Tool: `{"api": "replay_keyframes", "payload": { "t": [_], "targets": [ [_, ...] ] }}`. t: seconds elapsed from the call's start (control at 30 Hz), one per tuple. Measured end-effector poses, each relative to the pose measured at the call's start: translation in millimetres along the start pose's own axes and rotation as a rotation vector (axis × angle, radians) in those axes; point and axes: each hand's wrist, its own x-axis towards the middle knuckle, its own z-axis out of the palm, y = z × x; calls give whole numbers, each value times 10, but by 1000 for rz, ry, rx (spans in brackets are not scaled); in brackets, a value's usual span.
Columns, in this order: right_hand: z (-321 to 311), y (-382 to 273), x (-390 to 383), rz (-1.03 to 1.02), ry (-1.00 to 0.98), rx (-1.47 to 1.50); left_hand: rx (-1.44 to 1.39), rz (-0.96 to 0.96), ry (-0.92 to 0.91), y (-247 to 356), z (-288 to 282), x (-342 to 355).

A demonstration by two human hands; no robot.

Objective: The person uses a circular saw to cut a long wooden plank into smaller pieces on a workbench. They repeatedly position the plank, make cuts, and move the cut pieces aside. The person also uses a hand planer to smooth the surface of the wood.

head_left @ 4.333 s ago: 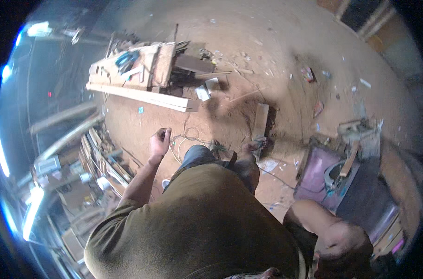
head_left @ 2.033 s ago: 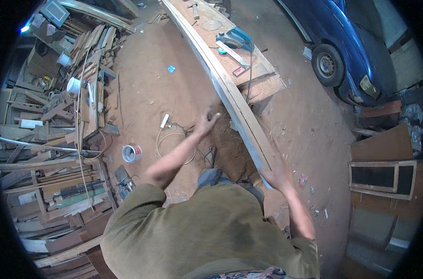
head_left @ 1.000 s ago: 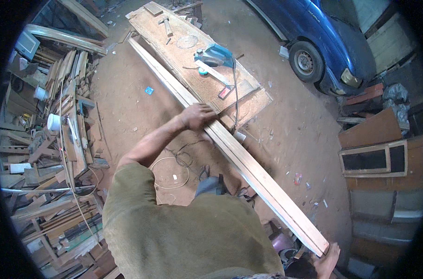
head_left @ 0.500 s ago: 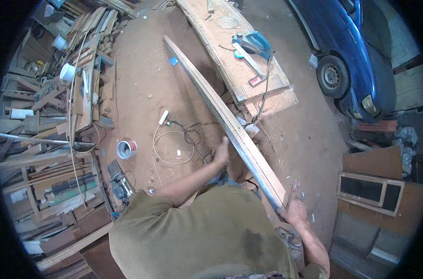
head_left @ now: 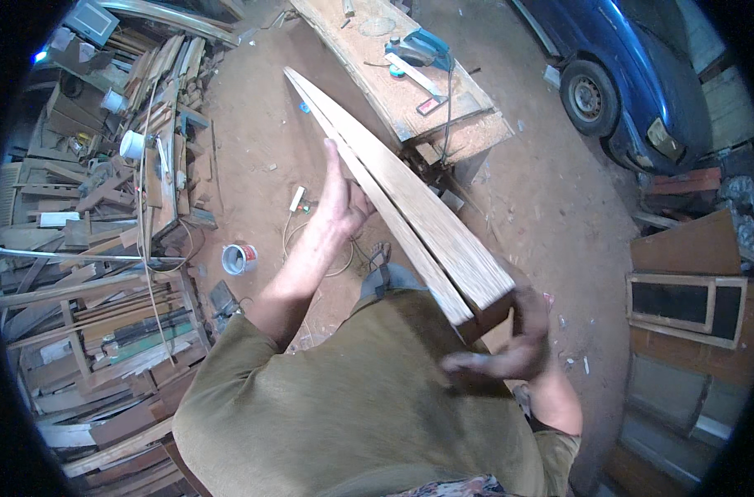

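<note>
Broadly, a blue car (head_left: 621, 91) takes up the upper right, its wheel side facing a long wooden workbench (head_left: 356, 70). Beside that bench and apart from it, two timber lengths (head_left: 443, 228) lie side by side in the person's grasp, a dark gap running between them; the near end comes close to the body, the far end points out over the dirt floor. That gap is the weak spot: if pressure from the sides is uneven, one piece could slide or drop away. The right hand (head_left: 517, 344) curves wide about the near end, blurred by motion. The left hand (head_left: 344, 203) bears against the left edge, partly beneath; how tightly it closes, I cannot tell. A wide swing could knock the blue power tool (head_left: 428, 48) on the bench; a lowered far end could catch the extension lead (head_left: 297, 199) below.
</note>
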Motion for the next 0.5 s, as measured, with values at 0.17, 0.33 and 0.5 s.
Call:
{"api": "replay_keyframes", "payload": {
  "t": [0.17, 0.33, 0.5],
  "targets": [
    [335, -25, 238, -188, 234, -111, -98, 74, -128, 232, 32, -87],
    [335, -105, 426, -274, 298, -118, -536, -207, -450, 404, -67, -160],
    [416, -69, 521, -337, 344, -166, -348, -96, -437, 527, -53, -146]
  ]
}}
